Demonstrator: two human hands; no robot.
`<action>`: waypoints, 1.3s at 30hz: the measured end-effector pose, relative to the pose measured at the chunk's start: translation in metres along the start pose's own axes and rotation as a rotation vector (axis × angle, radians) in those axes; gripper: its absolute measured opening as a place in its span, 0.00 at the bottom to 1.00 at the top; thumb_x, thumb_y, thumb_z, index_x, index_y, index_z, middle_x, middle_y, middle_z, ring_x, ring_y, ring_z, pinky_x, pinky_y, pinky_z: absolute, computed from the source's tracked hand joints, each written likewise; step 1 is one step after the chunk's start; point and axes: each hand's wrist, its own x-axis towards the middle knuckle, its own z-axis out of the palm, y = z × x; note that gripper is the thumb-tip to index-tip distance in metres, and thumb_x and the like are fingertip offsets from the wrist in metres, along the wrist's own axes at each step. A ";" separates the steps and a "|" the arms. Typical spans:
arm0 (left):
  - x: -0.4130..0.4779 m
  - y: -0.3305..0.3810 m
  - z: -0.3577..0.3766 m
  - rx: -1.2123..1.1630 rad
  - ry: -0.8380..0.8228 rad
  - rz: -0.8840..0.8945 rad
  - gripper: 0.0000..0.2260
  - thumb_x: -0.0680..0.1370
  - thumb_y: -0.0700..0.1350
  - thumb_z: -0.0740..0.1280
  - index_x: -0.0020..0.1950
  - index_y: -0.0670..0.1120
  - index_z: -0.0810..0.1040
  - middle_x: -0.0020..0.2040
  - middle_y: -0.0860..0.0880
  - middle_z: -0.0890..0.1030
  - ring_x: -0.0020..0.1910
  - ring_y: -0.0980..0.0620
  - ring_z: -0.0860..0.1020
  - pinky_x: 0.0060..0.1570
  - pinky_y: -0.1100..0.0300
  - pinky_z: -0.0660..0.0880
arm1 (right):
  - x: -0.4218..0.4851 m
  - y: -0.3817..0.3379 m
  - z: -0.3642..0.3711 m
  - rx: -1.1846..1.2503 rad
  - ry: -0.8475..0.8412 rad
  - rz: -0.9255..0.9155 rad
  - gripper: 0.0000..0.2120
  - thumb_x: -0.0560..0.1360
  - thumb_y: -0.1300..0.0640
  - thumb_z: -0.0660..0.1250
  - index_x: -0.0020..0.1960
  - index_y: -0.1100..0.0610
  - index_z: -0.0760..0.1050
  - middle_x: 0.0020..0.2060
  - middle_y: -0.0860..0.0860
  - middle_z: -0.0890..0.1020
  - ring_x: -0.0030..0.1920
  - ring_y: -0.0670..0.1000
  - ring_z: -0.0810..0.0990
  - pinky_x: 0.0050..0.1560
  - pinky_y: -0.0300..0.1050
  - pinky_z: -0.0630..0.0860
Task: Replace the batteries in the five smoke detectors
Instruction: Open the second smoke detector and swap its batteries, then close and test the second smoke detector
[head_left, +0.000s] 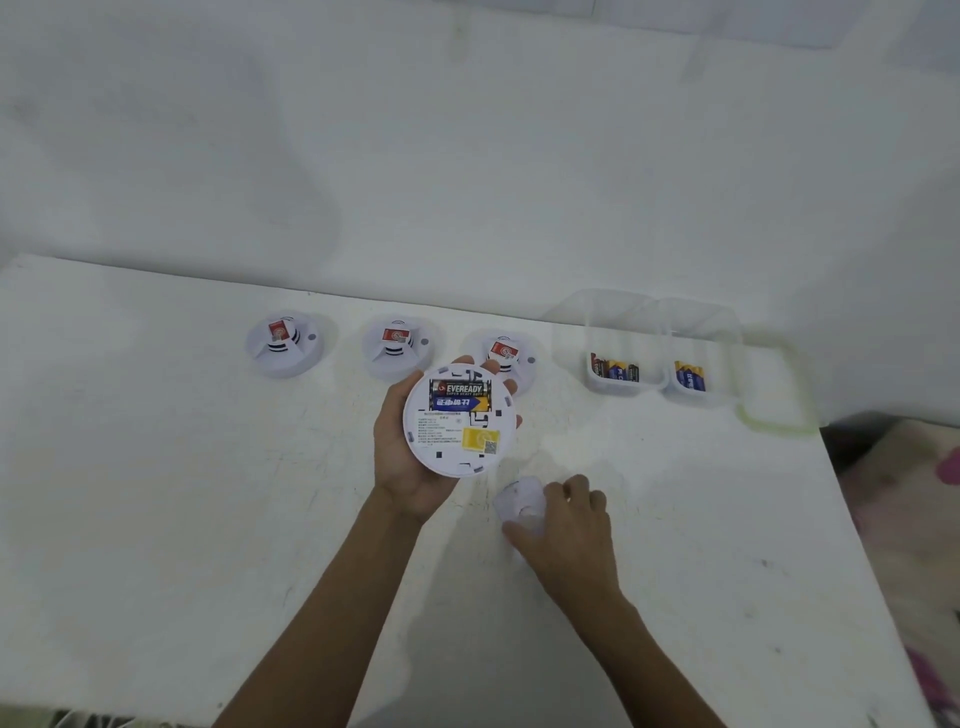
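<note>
Underside up, the round white smoke detector (460, 436) shows two batteries (460, 396) and a yellow sticker (480, 439). The left hand (397, 462) cups it above the table (156, 493), fingers curled round its rim. Just beside it, the right hand (569, 525) grips a blurred white piece (519, 501).

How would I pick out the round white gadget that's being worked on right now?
Start at the white table, where a row of smoke detectors stands near the far edge. Just before the rightmost one, the left hand holds a fourth detector. Unlike the others, it is lifted and turned flat side up, showing two batteries and a yellow sticker.
</note>
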 end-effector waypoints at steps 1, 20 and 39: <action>0.000 0.000 -0.001 -0.002 0.004 0.000 0.22 0.73 0.55 0.65 0.62 0.44 0.78 0.64 0.41 0.78 0.64 0.37 0.75 0.61 0.38 0.72 | 0.002 0.000 0.000 0.031 0.007 0.009 0.28 0.70 0.36 0.64 0.60 0.54 0.69 0.57 0.50 0.70 0.53 0.49 0.67 0.53 0.41 0.69; -0.001 -0.002 0.004 0.036 0.097 0.039 0.22 0.74 0.56 0.60 0.61 0.44 0.80 0.61 0.41 0.79 0.58 0.39 0.78 0.58 0.42 0.75 | 0.003 -0.035 -0.099 0.808 0.299 -0.109 0.16 0.69 0.50 0.73 0.38 0.47 0.64 0.33 0.46 0.70 0.30 0.43 0.67 0.31 0.29 0.69; -0.013 -0.010 0.024 0.469 0.388 0.296 0.11 0.77 0.54 0.62 0.55 0.50 0.73 0.47 0.48 0.83 0.50 0.44 0.80 0.54 0.46 0.79 | -0.012 -0.093 -0.094 0.177 0.495 -0.251 0.24 0.62 0.41 0.74 0.50 0.58 0.82 0.48 0.59 0.84 0.44 0.59 0.83 0.43 0.55 0.80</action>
